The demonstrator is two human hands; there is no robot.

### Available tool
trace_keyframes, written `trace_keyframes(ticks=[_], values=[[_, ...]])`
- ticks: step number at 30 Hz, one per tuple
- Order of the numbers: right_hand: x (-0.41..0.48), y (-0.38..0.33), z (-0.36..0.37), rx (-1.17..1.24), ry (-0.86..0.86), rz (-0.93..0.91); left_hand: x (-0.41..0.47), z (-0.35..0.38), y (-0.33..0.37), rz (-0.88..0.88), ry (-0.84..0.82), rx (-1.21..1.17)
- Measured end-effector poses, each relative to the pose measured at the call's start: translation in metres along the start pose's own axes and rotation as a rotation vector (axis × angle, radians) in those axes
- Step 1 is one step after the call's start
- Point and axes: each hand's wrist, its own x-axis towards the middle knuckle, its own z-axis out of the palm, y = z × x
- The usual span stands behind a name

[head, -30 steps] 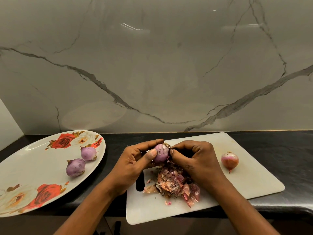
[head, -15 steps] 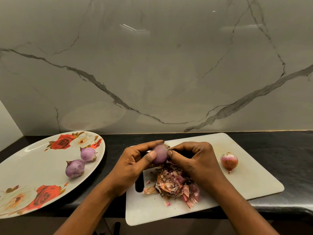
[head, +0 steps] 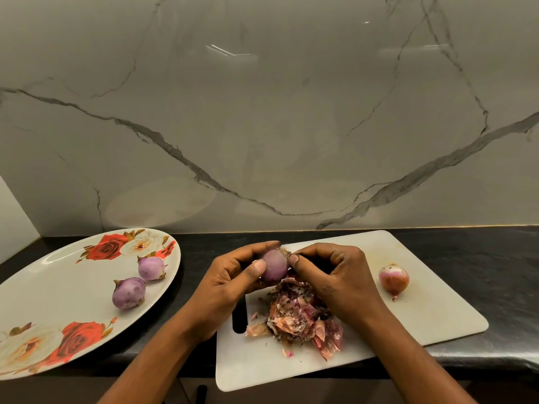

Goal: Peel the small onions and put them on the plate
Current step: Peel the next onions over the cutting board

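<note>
My left hand [head: 230, 282] holds a small purple onion [head: 274, 265] between thumb and fingers, above the white cutting board [head: 437, 310]. My right hand [head: 335, 275] pinches at the onion's rooty top end with thumb and forefinger. Below the hands lies a pile of pink and brown onion skins [head: 297, 316]. An unpeeled reddish onion [head: 393, 279] rests on the board to the right. Two peeled purple onions [head: 129, 292] [head: 151, 268] lie on the rose-patterned white plate [head: 58, 287] at the left.
The board and plate sit on a black countertop [head: 495, 258] in front of a grey marble wall [head: 262, 112]. The board's near edge overhangs the counter's front edge, and the plate's near side also reaches it.
The onion has turned a little in my left hand and shows more smooth purple surface. My right fingers stay pinched at its top end. Nothing else has moved.
</note>
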Motion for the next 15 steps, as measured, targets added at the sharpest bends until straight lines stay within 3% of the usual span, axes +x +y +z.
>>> trace_keyframes(ticks=[8, 15], values=[[0.0006, 0.0016, 0.0005, -0.053, 0.009, 0.003, -0.0003, 0.0005, -0.0002, 0.013, -0.002, 0.020], [-0.0012, -0.0016, -0.0009, -0.066, 0.087, -0.022, 0.0044, -0.0058, 0.0036, -0.096, 0.004, -0.386]])
